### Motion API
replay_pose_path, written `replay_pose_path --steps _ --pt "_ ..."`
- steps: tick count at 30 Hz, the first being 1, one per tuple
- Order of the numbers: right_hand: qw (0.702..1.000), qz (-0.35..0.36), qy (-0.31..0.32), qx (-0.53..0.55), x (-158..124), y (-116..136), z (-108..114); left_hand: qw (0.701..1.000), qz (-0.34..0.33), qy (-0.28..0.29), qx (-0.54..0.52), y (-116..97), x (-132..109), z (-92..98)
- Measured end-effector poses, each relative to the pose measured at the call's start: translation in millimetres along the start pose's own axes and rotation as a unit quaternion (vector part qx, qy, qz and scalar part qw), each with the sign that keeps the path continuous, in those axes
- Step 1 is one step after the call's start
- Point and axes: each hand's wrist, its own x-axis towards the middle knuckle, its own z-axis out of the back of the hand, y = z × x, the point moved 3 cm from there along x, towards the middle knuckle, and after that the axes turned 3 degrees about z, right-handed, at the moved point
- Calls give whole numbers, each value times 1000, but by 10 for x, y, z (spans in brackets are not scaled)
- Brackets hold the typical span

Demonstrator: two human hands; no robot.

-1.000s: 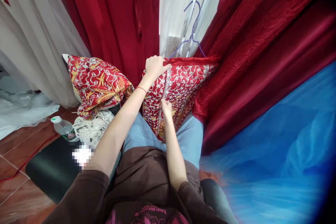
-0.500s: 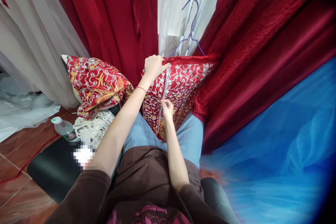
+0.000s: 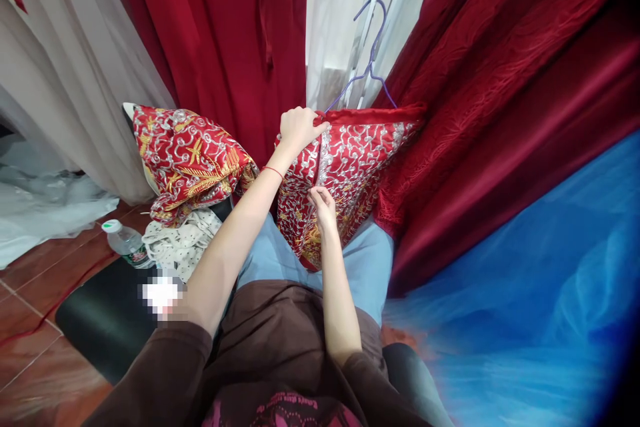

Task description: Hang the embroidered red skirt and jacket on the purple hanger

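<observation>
A red skirt (image 3: 357, 147) with silver and gold embroidery stands across my lap, its plain red waistband facing up. My left hand (image 3: 299, 130) is closed over the top edge at the left, its thumb lying along the waistband and its other fingers partly hidden by the cloth. Lower down, my right hand (image 3: 323, 207) makes a pinch beside the long seam that runs down from the waistband. What sits between those fingertips is too small to make out. Behind the waistband rises a purple hanger (image 3: 371, 60), its hook showing above the cloth.
More red embroidered cloth (image 3: 193, 157) is bunched to the left. Below it are a dotted white cloth (image 3: 183, 240), a plastic bottle (image 3: 125, 243) and a black seat (image 3: 95, 317). Deep red drapes (image 3: 480, 113) hang close on the right, near blue tulle (image 3: 540, 293).
My right hand has turned slightly at the seam, its fingers more curled. The left hand keeps its hold on the waistband. The whole view has shifted slightly.
</observation>
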Motion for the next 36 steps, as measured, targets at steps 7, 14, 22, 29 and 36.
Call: replay_pose_path --steps 7,14,22,29,36 --pt "995 -89 -49 22 92 130 180 1000 0 -6 1 30 71 -43" --pt "996 8 -90 20 101 100 84 1000 8 -5 -9 40 139 -116" --pt "996 45 -79 6 45 169 116 1000 3 -15 -12 47 193 -239" --pt "999 -3 -32 -25 73 230 194 1000 0 -22 -20 122 294 -311" --pt "997 -28 -67 -37 125 256 10 998 -24 -28 -45 229 446 -419"
